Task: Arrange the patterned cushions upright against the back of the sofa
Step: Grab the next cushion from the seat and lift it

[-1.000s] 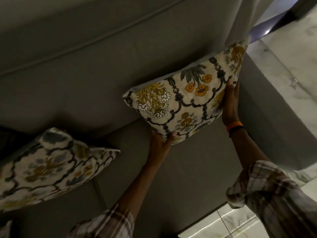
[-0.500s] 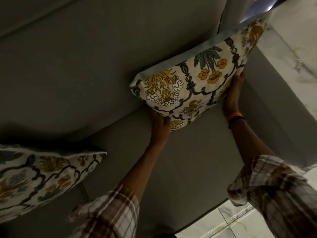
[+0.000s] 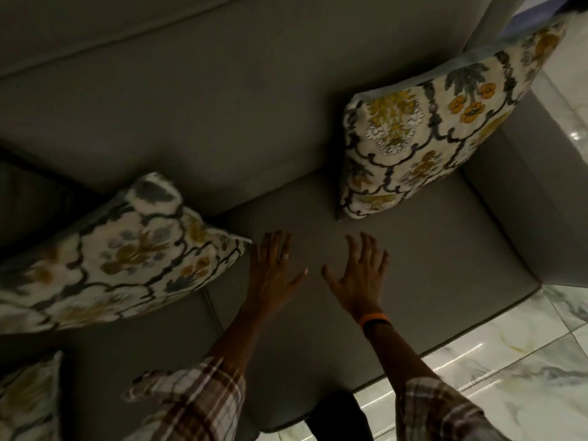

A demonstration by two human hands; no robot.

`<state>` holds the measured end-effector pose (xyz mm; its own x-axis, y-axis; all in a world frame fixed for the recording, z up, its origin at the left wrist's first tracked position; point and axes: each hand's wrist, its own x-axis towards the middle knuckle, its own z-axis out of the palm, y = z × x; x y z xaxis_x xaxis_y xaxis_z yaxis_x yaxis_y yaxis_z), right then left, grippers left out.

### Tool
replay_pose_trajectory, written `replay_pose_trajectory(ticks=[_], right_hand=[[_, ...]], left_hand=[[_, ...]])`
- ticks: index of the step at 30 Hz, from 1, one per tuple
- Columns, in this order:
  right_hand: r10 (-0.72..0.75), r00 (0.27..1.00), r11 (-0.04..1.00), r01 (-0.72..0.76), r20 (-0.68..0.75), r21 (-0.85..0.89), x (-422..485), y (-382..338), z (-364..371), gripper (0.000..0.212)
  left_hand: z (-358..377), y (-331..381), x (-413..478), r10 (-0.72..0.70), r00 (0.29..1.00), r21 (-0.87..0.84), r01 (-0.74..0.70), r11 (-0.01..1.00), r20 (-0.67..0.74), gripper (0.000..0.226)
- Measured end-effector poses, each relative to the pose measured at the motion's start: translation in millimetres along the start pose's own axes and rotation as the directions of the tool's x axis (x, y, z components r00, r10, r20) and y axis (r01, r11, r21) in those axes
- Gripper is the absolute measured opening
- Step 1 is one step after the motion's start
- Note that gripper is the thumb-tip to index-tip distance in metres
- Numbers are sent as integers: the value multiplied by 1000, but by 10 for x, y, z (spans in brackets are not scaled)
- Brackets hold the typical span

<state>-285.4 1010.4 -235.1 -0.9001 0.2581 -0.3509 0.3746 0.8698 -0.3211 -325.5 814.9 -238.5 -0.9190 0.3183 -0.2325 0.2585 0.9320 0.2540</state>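
Both hands, left (image 3: 274, 275) and right (image 3: 359, 278), hover spread and empty at centre; the floral cream cushion (image 3: 426, 128) stands upper right, so the slumped matching cushion (image 3: 117, 256) likely needs propping next.

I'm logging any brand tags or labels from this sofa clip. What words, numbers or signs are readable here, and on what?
None: no readable text in this view.
Cushion in the sofa corner: floral print only, no tag showing.
Cushion lying at left: floral print only, blurred.
Orange wristband by the right hand: no marking visible.
Ring on the left hand: too small to tell.
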Motion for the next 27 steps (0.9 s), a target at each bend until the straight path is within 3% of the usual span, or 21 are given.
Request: replay_pose_trajectory(ticks=[6, 10, 14, 18, 20, 22, 24, 25, 27], right_hand=[[-177, 977, 982, 183, 119, -42, -1108, -1026, 730, 90], [-232, 960, 970, 241, 153, -38, -1898, -1950, 1381, 88], [-262, 950, 963, 268, 169, -13, -2641, -3026, 2081, 85], [-242, 940, 968, 215, 242, 131, -3340, -4046, 2720, 85], [-183, 914, 959, 85, 361, 271, -3614, -4405, 3105, 90], [-121, 870, 891, -118, 478, 439, -3795, -4647, 3465, 110], [-67, 859, 787, -266, 507, 556, -3952, -4880, 3652, 130], [-59, 874, 754, -277, 481, 596, -4012, -4978, 3741, 128], [-83, 906, 722, -233, 416, 651, -4039, -5126, 3826, 104]], left_hand=[[-8, -1158, -1429, -111, 988, 12, 110, 994, 108, 80], [-79, -2226, -2449, -167, 981, 8, 167, 986, 100, 76], [-232, -3447, -3471, -285, 957, -12, 286, 958, 46, 73], [-343, -4690, -4464, -473, 880, -95, 474, 875, 38, 76], [-378, -5269, -4895, -645, 763, -221, 638, 738, 48, 87], [-408, -5751, -5235, -795, 597, -378, 765, 522, 109, 97], [-405, -6152, -5450, -851, 454, -515, 813, 274, 265, 110], [-380, -6342, -5523, -840, 410, -571, 807, 152, 356, 120], [-292, -6641, -5602, -766, 394, -675, 734, -71, 508, 135]])
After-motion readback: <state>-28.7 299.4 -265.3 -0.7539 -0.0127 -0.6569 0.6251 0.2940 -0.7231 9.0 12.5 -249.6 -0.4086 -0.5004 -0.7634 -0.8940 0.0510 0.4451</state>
